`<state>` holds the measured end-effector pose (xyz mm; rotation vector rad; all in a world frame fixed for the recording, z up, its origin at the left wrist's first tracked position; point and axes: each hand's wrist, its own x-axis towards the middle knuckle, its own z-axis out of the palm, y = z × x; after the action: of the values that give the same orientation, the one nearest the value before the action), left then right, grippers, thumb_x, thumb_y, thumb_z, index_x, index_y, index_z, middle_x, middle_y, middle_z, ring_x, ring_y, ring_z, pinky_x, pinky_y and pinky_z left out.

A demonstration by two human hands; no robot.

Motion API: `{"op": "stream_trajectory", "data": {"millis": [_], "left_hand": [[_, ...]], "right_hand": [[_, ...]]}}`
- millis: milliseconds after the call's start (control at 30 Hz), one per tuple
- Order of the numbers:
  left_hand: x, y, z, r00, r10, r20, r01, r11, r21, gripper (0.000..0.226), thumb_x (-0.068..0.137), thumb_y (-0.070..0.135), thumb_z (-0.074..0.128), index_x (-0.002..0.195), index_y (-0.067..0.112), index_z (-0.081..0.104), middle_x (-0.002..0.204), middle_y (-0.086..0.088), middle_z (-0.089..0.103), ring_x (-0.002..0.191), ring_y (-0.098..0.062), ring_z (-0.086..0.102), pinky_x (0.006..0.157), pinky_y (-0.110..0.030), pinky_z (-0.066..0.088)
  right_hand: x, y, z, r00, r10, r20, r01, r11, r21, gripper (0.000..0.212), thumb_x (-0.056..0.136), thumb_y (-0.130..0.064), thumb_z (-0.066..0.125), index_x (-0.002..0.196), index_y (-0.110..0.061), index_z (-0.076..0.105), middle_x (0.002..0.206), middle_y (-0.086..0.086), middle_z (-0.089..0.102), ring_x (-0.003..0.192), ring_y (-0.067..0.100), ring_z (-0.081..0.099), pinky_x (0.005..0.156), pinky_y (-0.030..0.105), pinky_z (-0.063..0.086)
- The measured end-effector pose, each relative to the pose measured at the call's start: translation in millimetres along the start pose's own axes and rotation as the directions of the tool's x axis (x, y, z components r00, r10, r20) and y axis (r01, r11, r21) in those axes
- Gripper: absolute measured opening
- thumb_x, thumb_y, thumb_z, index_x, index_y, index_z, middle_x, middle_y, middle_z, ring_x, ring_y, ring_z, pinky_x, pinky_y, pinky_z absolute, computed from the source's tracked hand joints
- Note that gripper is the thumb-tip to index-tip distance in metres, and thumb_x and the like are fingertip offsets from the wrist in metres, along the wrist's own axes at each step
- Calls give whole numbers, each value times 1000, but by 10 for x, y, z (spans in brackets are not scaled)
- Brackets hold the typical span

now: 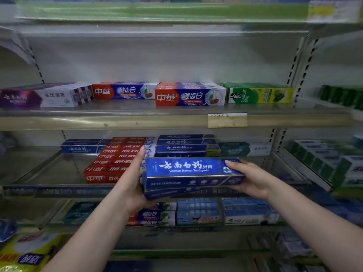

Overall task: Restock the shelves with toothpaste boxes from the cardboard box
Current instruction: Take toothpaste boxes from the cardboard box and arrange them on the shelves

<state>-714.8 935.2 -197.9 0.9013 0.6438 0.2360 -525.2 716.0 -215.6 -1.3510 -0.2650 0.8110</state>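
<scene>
While both hands, left [131, 185] and right [249, 179], grasp the Yunnan Baiyao boxes [184, 173] endwise before the shelf stack [186, 146], the light cardboard looks crushable.

Both my arms reach in from the bottom of the frame, bare forearms angling up toward the centre. My left hand [131, 181] sits just left of centre, palm turned inward, fingers pointing straight up, clamped against the left end of the blue toothpaste boxes [188, 173]. My right hand [249, 177] comes in from the lower right, palm cupped underneath, thumb lying flat over the top at the right end.
</scene>
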Motion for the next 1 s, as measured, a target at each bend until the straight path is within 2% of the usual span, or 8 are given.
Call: {"op": "stream_trajectory", "data": {"millis": [133,300,500,533,633,767,867,1000], "left_hand": [[101,-79,37,999,-36,-5,36,994,101,52,85,57,55,120,18,58,103,-16,72,98,-35,68,87,-52,52],[164,-77,153,997,58,-47,-50,987,152,32,94,35,56,121,20,54,108,-14,71,95,-34,69,66,-50,57],[183,225,24,953,235,-193,-198,962,190,23,94,29,57,112,17,49,107,-16,63,93,-32,64,77,-55,54],[181,293,-39,939,271,-213,-228,952,203,23,94,30,56,112,17,49,107,-15,63,91,-31,64,75,-53,54],[140,486,-255,901,356,-248,-307,927,214,25,94,31,57,115,19,51,108,-11,64,92,-28,64,69,-48,53],[72,683,-531,837,446,-316,-393,893,218,20,94,34,56,108,20,52,101,-6,62,85,-23,63,57,-44,50],[50,791,-698,823,445,-352,-418,895,155,10,94,36,56,93,26,54,103,-5,61,87,-21,62,57,-44,49],[13,825,-800,841,396,-369,-412,911,39,24,94,39,55,112,25,51,106,-4,62,91,-20,63,59,-44,49]], "right_hand": [[-74,87,-192,998,46,-34,-44,998,47,57,68,-24,70,117,2,55,103,22,70,89,28,68,77,38,59],[-86,32,-259,998,49,-27,-42,975,218,44,73,-22,64,110,1,57,100,22,69,85,29,68,75,40,56],[-95,-162,-438,992,-39,-120,76,942,327,67,63,-19,75,122,1,50,111,25,64,82,29,72,63,39,61],[-111,-195,-508,989,-48,-141,91,942,322,69,63,-20,78,122,1,50,111,25,64,85,30,71,61,38,60],[-146,-288,-733,966,-70,-249,135,957,257,41,83,-20,62,118,0,51,110,23,62,96,30,64,62,39,61],[-140,-319,-869,943,-95,-320,156,973,172,21,90,-15,56,107,-2,54,103,18,62,92,27,61,58,36,59],[-60,-269,-758,937,-142,-318,182,978,100,25,87,-8,58,112,-3,54,105,17,63,89,26,63,57,33,60],[124,-150,-336,926,-328,-190,303,941,-149,32,75,-18,74,102,-11,56,108,17,62,87,24,64,75,35,57]]}}
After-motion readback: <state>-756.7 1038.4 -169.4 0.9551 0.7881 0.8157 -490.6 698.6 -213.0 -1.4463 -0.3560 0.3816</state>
